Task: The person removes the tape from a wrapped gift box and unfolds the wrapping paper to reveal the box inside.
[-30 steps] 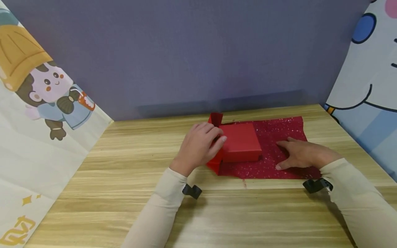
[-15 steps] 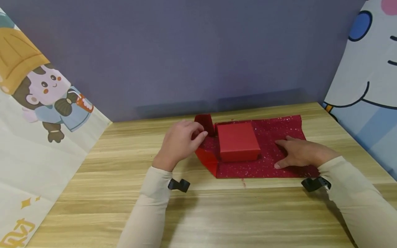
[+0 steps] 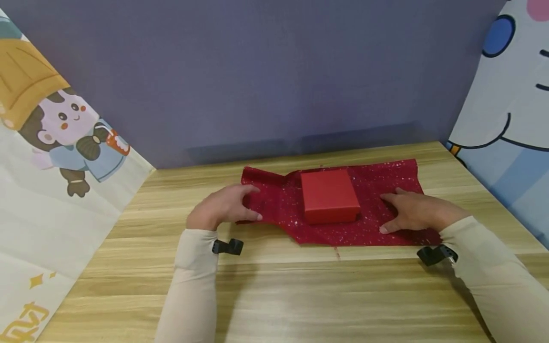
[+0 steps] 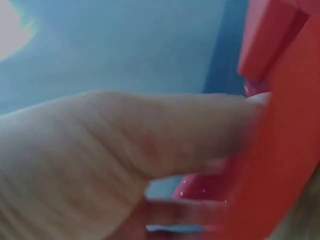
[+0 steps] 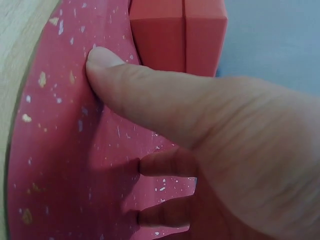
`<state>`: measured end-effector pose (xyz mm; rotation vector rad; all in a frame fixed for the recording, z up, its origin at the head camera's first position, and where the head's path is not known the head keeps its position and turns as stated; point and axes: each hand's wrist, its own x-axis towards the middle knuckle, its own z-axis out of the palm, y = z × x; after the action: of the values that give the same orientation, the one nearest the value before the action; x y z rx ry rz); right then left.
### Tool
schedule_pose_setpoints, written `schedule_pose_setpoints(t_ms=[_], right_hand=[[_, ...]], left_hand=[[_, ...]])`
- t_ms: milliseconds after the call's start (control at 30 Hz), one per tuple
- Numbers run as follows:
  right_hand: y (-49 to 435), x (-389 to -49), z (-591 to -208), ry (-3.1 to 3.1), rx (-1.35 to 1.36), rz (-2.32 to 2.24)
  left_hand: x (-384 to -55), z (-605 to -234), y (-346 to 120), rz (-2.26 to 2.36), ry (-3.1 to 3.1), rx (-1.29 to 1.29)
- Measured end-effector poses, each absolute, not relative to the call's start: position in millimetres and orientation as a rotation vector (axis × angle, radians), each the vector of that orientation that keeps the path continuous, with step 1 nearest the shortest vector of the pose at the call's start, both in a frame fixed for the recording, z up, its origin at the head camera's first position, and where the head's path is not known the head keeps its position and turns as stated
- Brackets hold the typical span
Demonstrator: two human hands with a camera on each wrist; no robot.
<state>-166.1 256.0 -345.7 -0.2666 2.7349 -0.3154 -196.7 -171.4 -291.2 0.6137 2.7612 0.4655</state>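
Note:
A closed red box (image 3: 329, 195) sits on a sheet of dark red wrapping paper (image 3: 369, 233) with pale specks. My left hand (image 3: 225, 205) is at the paper's left end, thumb and fingers apart over it. In the left wrist view the left thumb (image 4: 195, 127) is blurred against the paper's plain red side (image 4: 285, 145). On the right end, my right hand (image 3: 416, 212) rests with fingers spread. The right wrist view shows its thumb (image 5: 150, 95) flat on the speckled side, near the box (image 5: 180, 40). The undersides of both hands are hidden.
The paper lies on a wood-grain table (image 3: 309, 295). A grey-blue panel (image 3: 274, 76) rises behind it. Cartoon-printed sheets stand at the left (image 3: 43, 190) and right (image 3: 506, 119). The paper's left part is wavy, with its back edge raised.
My left hand has moved left with the paper's left flap, from beside the box outward. That flap has unfolded and now lies speckled side up. My right hand has stayed put.

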Motion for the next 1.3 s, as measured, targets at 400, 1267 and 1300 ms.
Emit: schedule_pose_setpoints(t_ms=[400, 1267, 1300], right_hand=[[260.0, -167.2, -346.9, 2.721, -0.234, -0.312], [283.9, -170.7, -361.2, 2.806, -0.346, -0.363], [283.4, -170.5, -360.9, 2.803, -0.343, -0.380]], left_hand=[[-206.3, -326.9, -166.7, 0.270, 2.659, 0.381], [-217.7, -349.8, -183.4, 0.218, 2.666, 0.373], [-217.2, -349.9, -183.5, 0.205, 2.666, 0.362]])
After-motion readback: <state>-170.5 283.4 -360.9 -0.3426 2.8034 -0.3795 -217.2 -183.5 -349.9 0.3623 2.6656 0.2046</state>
